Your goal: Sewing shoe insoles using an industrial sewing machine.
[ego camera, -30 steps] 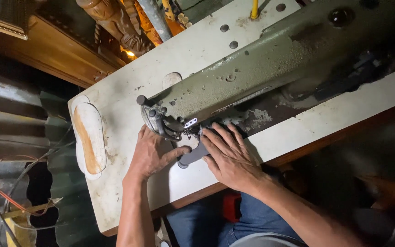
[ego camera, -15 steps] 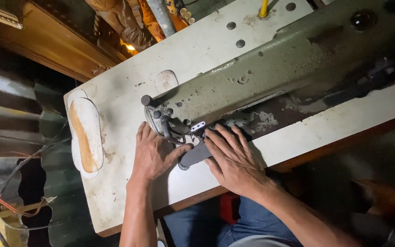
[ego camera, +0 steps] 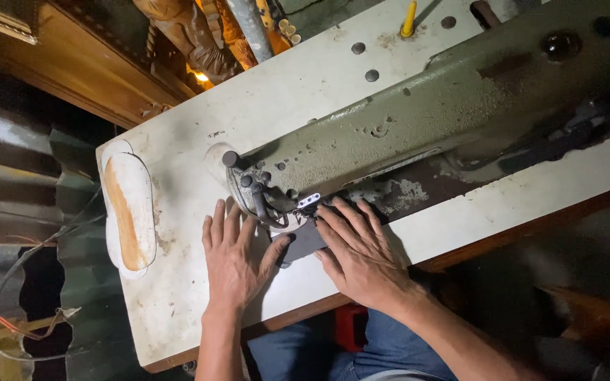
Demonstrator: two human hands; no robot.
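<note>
An old olive-green sewing machine (ego camera: 425, 120) lies across a worn white table (ego camera: 178, 310). A small dark grey piece of material (ego camera: 305, 241) sits under the machine's needle head (ego camera: 266, 197). My left hand (ego camera: 234, 261) lies flat on the table left of the piece, thumb touching its edge. My right hand (ego camera: 361, 254) presses flat on the piece's right side, fingers spread toward the needle.
A white shoe sole (ego camera: 128, 208) with an orange-brown centre lies at the table's left end. A yellow spool pin (ego camera: 408, 20) stands at the back. Carved wooden items (ego camera: 185, 35) sit behind the table. Corrugated metal sheet (ego camera: 8, 183) is at left. My blue-trousered legs (ego camera: 333, 353) are below.
Both hands stay flat by the needle with the dark piece between them. The view has shifted slightly, so the table sits further right and lower in frame.
</note>
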